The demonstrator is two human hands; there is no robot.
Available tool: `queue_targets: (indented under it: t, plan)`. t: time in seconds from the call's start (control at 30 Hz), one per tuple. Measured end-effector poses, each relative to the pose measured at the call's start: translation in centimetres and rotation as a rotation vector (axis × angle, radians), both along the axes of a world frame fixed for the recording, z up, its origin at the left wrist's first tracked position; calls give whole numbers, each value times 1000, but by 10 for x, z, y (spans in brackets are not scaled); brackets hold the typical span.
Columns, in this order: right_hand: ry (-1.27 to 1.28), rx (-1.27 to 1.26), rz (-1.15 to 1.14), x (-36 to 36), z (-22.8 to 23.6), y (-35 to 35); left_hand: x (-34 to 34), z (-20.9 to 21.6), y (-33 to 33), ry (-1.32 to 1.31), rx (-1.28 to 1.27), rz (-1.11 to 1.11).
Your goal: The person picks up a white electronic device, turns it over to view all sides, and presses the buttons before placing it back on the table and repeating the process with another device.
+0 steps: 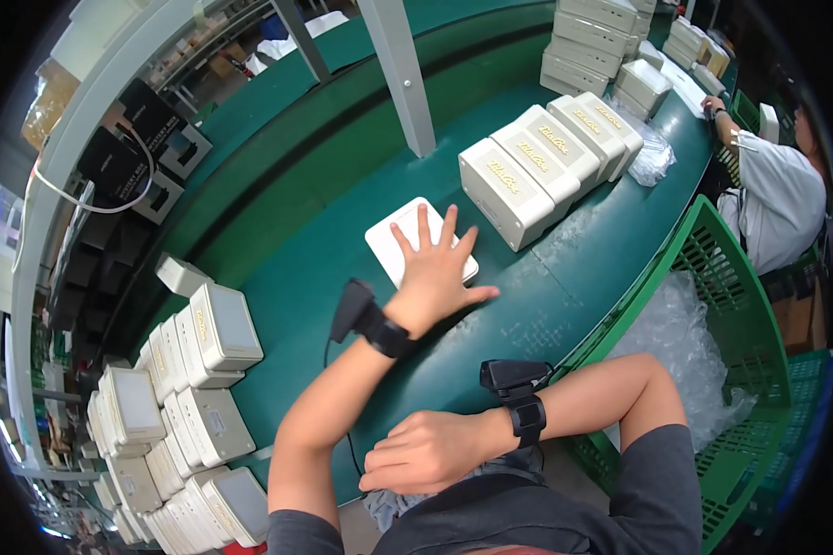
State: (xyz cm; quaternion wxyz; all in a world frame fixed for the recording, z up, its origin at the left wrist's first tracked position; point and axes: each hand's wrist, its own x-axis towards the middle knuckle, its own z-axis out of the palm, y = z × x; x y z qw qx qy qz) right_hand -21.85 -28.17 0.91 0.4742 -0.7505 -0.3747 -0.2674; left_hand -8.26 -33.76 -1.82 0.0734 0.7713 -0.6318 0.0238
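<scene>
My left hand (430,268) lies palm down with its fingers spread on a flat white square-cornered case (390,238), which rests on the green tabletop (324,245). Much of the case is hidden under the hand. My right hand (426,453) is held close to my body at the table's near edge, back up, fingers together and bent, with nothing visible in it. Beyond the left hand, to the right, stands a row of cream box-shaped cases (528,166) with gold lettering. Each wrist wears a black strap with a small black device.
Stacks of similar cases (194,370) fill the table's left end, and more stacks (588,46) stand far right. A green plastic basket (759,370) on my right holds clear plastic bags (680,361). A metal post (398,74) rises at the back. Another person (773,190) sits far right.
</scene>
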Motion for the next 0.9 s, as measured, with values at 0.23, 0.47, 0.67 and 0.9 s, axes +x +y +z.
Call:
queue_targets:
  t: [0.23, 0.47, 0.67, 0.9]
  plan:
    - [79, 37, -46, -2, -1, 4, -2, -30, -1, -62, -112, 24]
    - [103, 28, -14, 1, -8, 7, 11, -14, 26, 218, -394, 21]
    - [78, 29, 7, -2, -7, 7, 47, -23, 78, 563, -838, 3]
    - [166, -11, 90, -10, -2, 6, 75, -5, 134, 755, -676, 486]
